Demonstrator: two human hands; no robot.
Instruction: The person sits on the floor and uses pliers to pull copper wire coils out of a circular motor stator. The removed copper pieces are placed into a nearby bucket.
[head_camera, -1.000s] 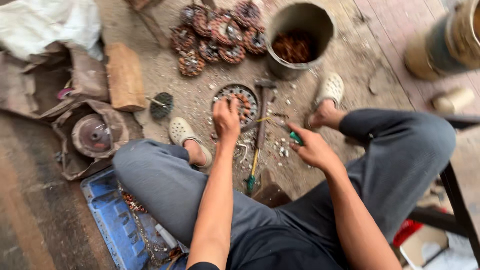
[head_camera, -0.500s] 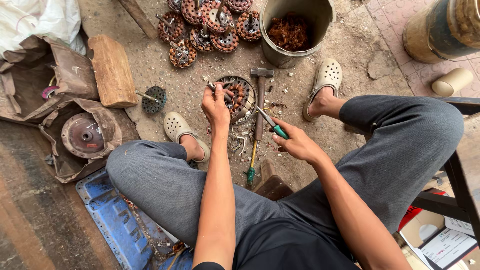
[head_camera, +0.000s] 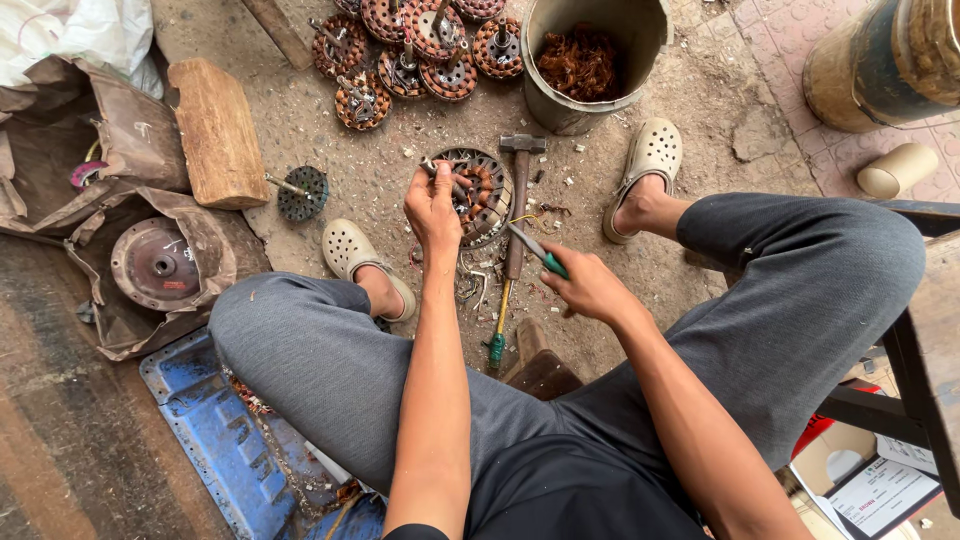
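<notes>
With the left hand (head_camera: 433, 208) pinched shut on a copper strand above the motor stator (head_camera: 478, 193) lying on the ground beside the hammer (head_camera: 519, 190), those fingers could be nicked if the green-handled pliers (head_camera: 535, 248), gripped closed in the right hand (head_camera: 590, 287), were to slip.

The round motor part (head_camera: 478, 195) in the middle of the frame is looking like dull grey metal with shiny orange-brown copper wire inside. The tool (head_camera: 535, 248) beside it is showing a smooth green plastic handle. The hammer (head_camera: 518, 200) is showing a dark metal head and a worn wooden handle. The bucket (head_camera: 585, 60) at the upper middle is looking like scuffed grey plastic, holding tangled copper wire. The block (head_camera: 217, 130) at the upper left is looking like rough wood. The trousers (head_camera: 330, 370) are looking like soft grey cloth. The clogs (head_camera: 650, 160) are looking like matt pale rubber.
</notes>
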